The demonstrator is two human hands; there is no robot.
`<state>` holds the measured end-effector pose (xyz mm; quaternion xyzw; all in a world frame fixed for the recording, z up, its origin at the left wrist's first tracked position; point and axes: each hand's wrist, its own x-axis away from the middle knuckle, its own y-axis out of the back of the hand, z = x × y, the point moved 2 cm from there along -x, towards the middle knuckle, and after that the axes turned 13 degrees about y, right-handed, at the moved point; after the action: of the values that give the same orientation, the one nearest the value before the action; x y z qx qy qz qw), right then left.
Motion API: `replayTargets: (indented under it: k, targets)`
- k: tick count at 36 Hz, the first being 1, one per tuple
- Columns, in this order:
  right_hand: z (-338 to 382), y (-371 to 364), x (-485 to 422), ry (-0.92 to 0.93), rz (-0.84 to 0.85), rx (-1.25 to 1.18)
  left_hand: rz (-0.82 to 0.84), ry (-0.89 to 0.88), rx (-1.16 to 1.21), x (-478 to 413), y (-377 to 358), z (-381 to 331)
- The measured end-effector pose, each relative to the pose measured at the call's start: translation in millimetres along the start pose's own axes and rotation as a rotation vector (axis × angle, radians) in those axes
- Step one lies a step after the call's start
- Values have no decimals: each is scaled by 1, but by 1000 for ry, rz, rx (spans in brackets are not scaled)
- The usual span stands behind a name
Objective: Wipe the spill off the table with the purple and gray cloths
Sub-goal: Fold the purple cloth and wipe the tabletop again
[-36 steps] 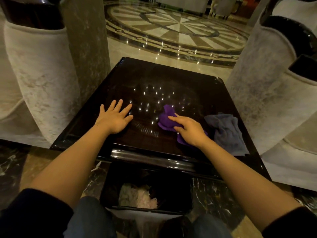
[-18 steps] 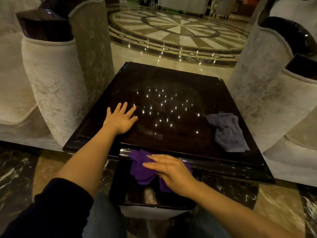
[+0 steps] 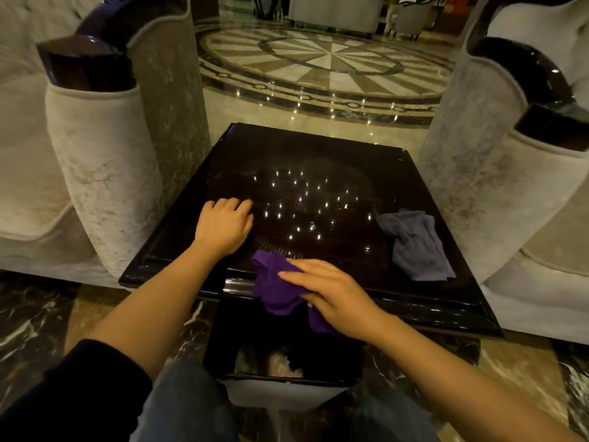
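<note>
1. The bin (image 3: 223,362) stands below the table (image 3: 446,314) edge; wiped debris is best swept into it.
2. The purple cloth (image 3: 274,288) is pressed flat at that edge by the right hand (image 3: 331,295), fingers together.
3. The left hand (image 3: 224,228), fingers curled, braces on the table.
4. The gray cloth (image 3: 414,244) lies unused, far right.

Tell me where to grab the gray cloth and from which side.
Pinch the bunched fold near the middle of the gray cloth, coming from above. It lies crumpled and loose near the right edge of the table, clear of both hands, and its raised wrinkles look easier to pinch than its flat near edge.
</note>
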<state>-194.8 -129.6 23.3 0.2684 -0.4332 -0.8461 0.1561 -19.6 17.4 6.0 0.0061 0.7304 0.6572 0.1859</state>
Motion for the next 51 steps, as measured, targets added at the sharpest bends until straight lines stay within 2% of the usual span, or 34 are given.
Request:
replayTargets:
  k: [2,3,4,6,8,10,13,15,19,21,25,28,34,40,43,46,49,51]
  targets:
    - [-2,8,1,12,-1,27,19,43,187,6,9,-8]
    - [-3,12,0,19,0,44,85,93,366,8,15,-12]
    - [-3,16,-1,24,3,56,213,147,588,11,20,-16]
    - [-4,24,-3,35,7,76,575,231,947,18,29,-28]
    - [-2,29,-5,60,20,101,936,240,1051,25,35,-36]
    - [-2,30,-6,69,68,146,1199,173,1091,31,37,-38]
    - [-5,28,-6,55,169,243,1333,72,1140,34,39,-40]
    - [-9,28,-5,57,191,248,1325,2,1143,34,40,-42]
    - [-19,27,-3,59,229,193,1260,-27,1176,35,43,-43]
    - [-21,29,0,43,216,67,1231,-35,1213,37,45,-43]
    - [-27,39,9,-123,36,-319,1189,-53,1264,43,54,-39]
    - [-36,45,12,-242,55,-507,1194,-47,1262,49,60,-38]
    - [-45,53,12,-308,120,-391,1095,21,1246,62,58,-37]
    - [-40,61,16,-211,-4,-254,756,45,1228,85,49,-27]
    - [-38,49,19,-173,-31,-136,608,5,1095,93,46,-26]
    - [-41,33,22,-197,44,-58,555,-43,876,97,39,-26]
    - [-42,33,21,-201,-31,-43,550,-16,890,95,36,-24]
    - [-43,34,20,-212,-24,-48,527,-5,892,92,36,-22]
